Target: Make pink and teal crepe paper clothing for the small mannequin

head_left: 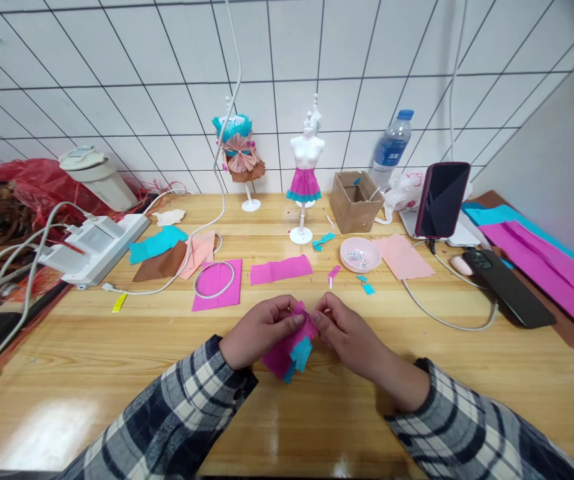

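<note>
My left hand [265,327] pinches a strip of magenta crepe paper [277,357] with a turquoise crepe edge [301,353], which hangs down in front of my fingers. Closed on the upper right edge of the same paper is my right hand [349,331], thumb against forefinger. The paper looks gathered between the two hands, just above the wooden table. Beyond them lies a flat magenta crepe strip [281,269]. Behind it a small white dress form [307,152] stands upright, wearing a magenta skirt [303,185] with a turquoise hem.
Left are a magenta square [227,293] under a cable loop, turquoise paper [158,244] and a power strip [101,250]. A dressed form [241,150] stands behind. Right are a pink bowl [351,265], cardboard box [354,212], water bottle [391,150], propped phone [441,200] and black phone [509,287].
</note>
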`<control>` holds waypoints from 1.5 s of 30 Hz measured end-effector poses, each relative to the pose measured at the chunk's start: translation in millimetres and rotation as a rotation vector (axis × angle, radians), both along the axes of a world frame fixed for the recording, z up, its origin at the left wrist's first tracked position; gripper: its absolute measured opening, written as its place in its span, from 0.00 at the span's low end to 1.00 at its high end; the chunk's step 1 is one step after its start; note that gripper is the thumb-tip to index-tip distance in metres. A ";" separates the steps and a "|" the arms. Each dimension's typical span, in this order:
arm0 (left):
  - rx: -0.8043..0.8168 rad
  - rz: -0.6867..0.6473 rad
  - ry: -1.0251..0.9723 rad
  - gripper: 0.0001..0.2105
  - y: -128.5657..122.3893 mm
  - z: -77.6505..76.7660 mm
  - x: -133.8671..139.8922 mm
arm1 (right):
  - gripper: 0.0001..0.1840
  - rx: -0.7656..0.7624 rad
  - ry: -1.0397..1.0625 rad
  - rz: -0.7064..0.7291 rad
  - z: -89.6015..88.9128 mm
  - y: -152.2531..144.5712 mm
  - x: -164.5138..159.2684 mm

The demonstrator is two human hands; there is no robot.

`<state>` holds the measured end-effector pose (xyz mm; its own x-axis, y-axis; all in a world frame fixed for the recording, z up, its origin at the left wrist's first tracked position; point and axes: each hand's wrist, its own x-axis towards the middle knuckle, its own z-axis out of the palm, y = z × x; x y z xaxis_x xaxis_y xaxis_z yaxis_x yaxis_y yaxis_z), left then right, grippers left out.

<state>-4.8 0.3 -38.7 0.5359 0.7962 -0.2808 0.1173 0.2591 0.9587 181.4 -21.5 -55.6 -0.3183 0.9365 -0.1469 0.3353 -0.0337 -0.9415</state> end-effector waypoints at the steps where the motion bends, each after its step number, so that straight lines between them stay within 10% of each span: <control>1: 0.003 -0.003 0.001 0.16 0.0 0.2 -0.1 | 0.14 0.000 -0.005 0.000 0.0 0.2 0.1; 27: 0.043 -0.026 0.061 0.17 -0.1 -1.4 1.0 | 0.13 0.039 -0.048 -0.027 -0.7 1.7 0.1; 37: 0.274 0.006 0.183 0.13 -1.5 2.1 -4.3 | 0.08 0.357 -0.776 -0.115 4.9 23.2 34.4; 41: 0.368 -0.059 0.265 0.12 -2.0 2.7 -4.8 | 0.09 0.472 -0.546 -0.149 8.6 18.4 25.7; 45: 0.366 -0.072 0.288 0.14 -0.6 2.4 -4.1 | 0.16 0.067 -0.038 0.000 8.8 10.0 8.7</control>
